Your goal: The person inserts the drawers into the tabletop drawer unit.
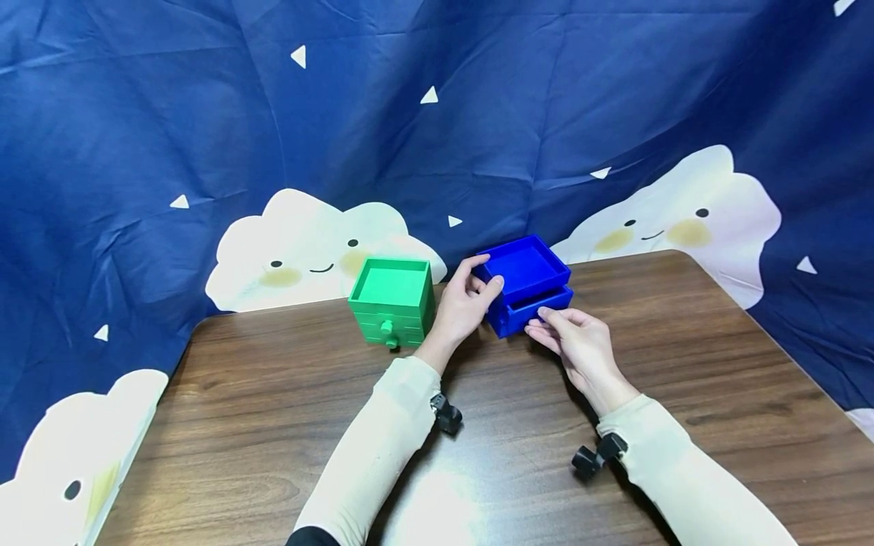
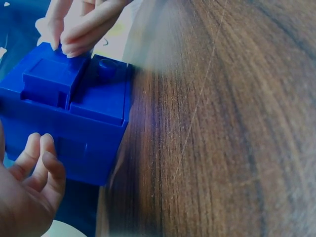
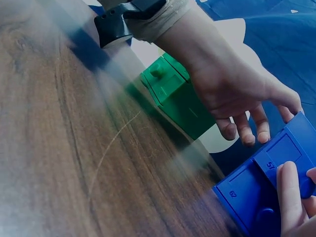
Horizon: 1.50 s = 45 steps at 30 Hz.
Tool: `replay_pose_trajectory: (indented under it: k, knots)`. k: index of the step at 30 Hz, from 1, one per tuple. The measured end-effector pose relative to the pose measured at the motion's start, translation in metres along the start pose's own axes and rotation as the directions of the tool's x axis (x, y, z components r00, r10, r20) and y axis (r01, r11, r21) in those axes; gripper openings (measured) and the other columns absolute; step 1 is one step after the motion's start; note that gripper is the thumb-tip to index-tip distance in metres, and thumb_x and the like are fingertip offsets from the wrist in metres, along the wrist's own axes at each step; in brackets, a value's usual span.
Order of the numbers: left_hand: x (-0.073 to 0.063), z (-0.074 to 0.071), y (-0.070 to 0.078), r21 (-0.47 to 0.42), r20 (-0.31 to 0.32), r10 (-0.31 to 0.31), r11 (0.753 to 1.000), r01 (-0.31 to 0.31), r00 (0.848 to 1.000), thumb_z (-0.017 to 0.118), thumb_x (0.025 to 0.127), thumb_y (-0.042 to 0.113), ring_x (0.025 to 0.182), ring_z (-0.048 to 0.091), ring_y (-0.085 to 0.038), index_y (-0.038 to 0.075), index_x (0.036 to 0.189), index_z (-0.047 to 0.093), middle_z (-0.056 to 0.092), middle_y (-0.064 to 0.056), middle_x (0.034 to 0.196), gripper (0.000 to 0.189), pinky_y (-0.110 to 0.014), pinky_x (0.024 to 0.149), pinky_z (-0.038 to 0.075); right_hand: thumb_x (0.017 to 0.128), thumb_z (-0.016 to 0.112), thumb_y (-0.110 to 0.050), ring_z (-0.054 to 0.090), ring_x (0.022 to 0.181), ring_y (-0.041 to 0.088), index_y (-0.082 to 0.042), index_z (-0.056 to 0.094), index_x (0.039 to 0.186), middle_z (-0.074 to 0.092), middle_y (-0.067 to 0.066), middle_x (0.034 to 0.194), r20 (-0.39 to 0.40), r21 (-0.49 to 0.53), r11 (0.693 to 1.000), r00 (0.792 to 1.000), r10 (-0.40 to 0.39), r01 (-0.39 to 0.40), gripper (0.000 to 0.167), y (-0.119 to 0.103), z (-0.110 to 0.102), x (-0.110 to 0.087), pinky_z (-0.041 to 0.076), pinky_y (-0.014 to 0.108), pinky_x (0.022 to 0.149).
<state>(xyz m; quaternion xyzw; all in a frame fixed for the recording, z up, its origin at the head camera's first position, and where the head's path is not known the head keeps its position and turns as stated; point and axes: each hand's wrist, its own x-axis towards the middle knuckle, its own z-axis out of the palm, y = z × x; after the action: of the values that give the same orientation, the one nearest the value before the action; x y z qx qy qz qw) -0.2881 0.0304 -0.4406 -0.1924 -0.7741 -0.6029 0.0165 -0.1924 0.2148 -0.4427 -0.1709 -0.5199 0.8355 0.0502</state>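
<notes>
A blue drawer box (image 1: 526,267) with a tray-like top stands at the table's back edge. My left hand (image 1: 464,302) holds its left side, thumb and index finger by the upper rim. Seen from the left wrist, the other fingers (image 2: 47,148) curl loosely beside the side wall. At the box's front, my right hand (image 1: 580,345) pinches the upper drawer (image 1: 529,309), which sticks partly out. The fingers hide most of its knob. Below it, the lower drawer (image 3: 244,200) sits closed with its round knob (image 3: 265,214) showing.
A green drawer box (image 1: 391,292) with two front knobs stands left of my left hand, its drawers closed. Behind the wooden table (image 1: 273,425) hangs a blue curtain (image 1: 437,136) with clouds and triangles. Each wrist carries a black camera (image 1: 447,414).
</notes>
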Motion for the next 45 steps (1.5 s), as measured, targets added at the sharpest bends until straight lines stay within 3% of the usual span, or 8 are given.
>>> replay_pose_trajectory:
  k: [16,26,32,37,40,45]
  knots:
    - [0.0,-0.002,0.003,-0.022,-0.005,0.008,1.0,-0.008,1.0,0.073,0.102,0.026,0.064,0.055,-0.008,0.016,0.149,0.061,0.056,0.003,0.084,0.049,-0.019,0.061,0.047,0.104,0.067,0.0,0.081,0.074,0.013,-0.008,0.077,0.082,0.079,0.007,0.076,0.031,0.014,1.0,1.0,-0.003,0.003,0.025,0.0,0.006,0.013,0.066,0.026,0.079]
    - [0.001,-0.001,0.003,-0.041,0.016,0.009,0.999,-0.008,1.0,0.073,0.103,0.024,0.065,0.056,-0.008,0.014,0.15,0.061,0.056,0.002,0.083,0.05,-0.018,0.063,0.048,0.105,0.065,-0.001,0.081,0.073,0.013,-0.007,0.078,0.085,0.079,0.008,0.076,0.074,0.04,0.997,0.995,0.063,-0.067,0.025,-0.005,0.002,0.019,0.065,0.025,0.079]
    - [-0.002,-0.004,0.006,0.042,0.03,-0.022,0.999,0.02,0.999,0.071,0.105,0.034,0.067,0.056,-0.008,0.02,0.154,0.058,0.06,0.001,0.086,0.053,-0.019,0.064,0.048,0.108,0.066,-0.016,0.082,0.08,0.015,-0.006,0.072,0.097,0.081,0.009,0.084,0.15,-0.048,0.986,0.974,0.168,-0.163,0.017,-0.012,-0.007,0.018,0.066,0.027,0.082]
    - [-0.013,-0.007,0.01,0.117,0.044,-0.068,0.991,0.062,0.997,0.064,0.108,0.04,0.067,0.063,-0.009,0.024,0.166,0.043,0.067,-0.002,0.093,0.063,-0.023,0.066,0.052,0.113,0.059,-0.026,0.082,0.083,0.016,-0.004,0.069,0.103,0.082,0.008,0.087,0.194,-0.146,0.97,0.956,0.222,-0.196,0.026,-0.018,-0.016,0.009,0.067,0.031,0.081]
    - [-0.022,-0.011,0.016,0.18,0.036,-0.082,0.981,0.074,0.996,0.059,0.11,0.044,0.075,0.065,-0.011,0.02,0.167,0.04,0.069,-0.003,0.098,0.065,-0.027,0.073,0.054,0.115,0.053,-0.027,0.082,0.081,0.016,-0.005,0.073,0.103,0.082,0.007,0.087,0.227,-0.126,0.971,0.947,0.228,-0.204,0.033,-0.021,-0.02,0.002,0.068,0.031,0.079]
    - [-0.039,-0.019,0.032,0.284,0.037,-0.077,0.957,0.064,0.996,0.053,0.111,0.047,0.093,0.068,-0.015,0.014,0.158,0.052,0.071,-0.001,0.108,0.058,-0.035,0.086,0.057,0.117,0.048,-0.028,0.082,0.083,0.018,-0.005,0.077,0.103,0.082,0.01,0.091,0.31,-0.025,0.975,0.925,0.219,-0.222,0.04,-0.031,-0.02,-0.008,0.068,0.033,0.08]
